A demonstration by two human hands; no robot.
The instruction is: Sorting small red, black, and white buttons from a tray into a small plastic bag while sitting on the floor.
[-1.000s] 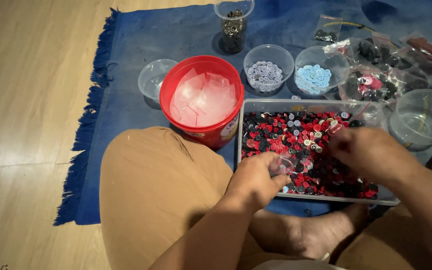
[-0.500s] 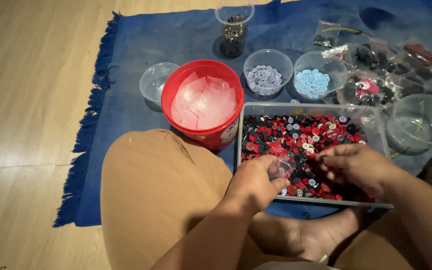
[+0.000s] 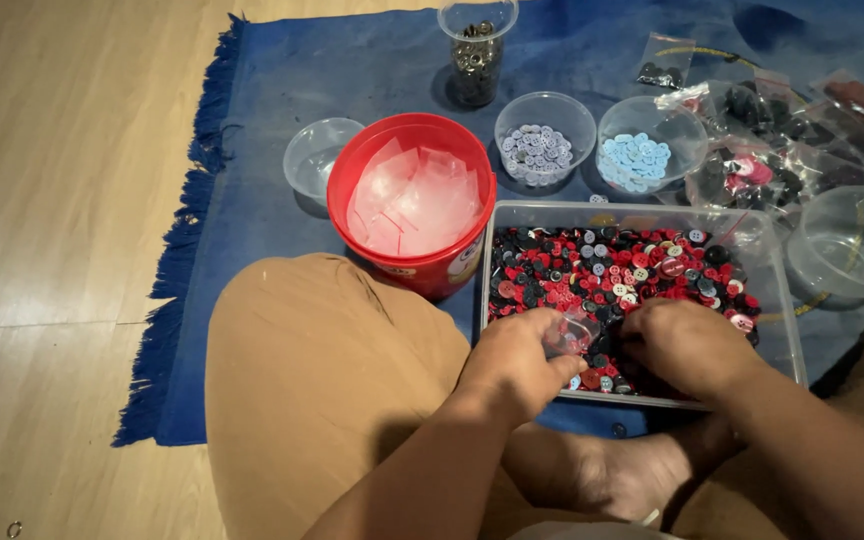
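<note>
Your right hand (image 3: 687, 345) has dropped from above the clear tray (image 3: 787, 320) into the mixed buttons (image 3: 612, 270), fingers curled, grip hidden. Your left hand (image 3: 512, 360) pinches a small clear bag (image 3: 569, 333) at the tray's near edge.

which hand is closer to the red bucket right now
Left. The left hand sits at the tray's near-left corner, just below and right of the red bucket. The right hand is farther right, over the buttons.

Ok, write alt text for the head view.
Both hands, left hand and right hand, dig in a clear tray of mixed buttons; the left holds a small clear bag. A red bucket stands beside it on a blue rug.
</note>
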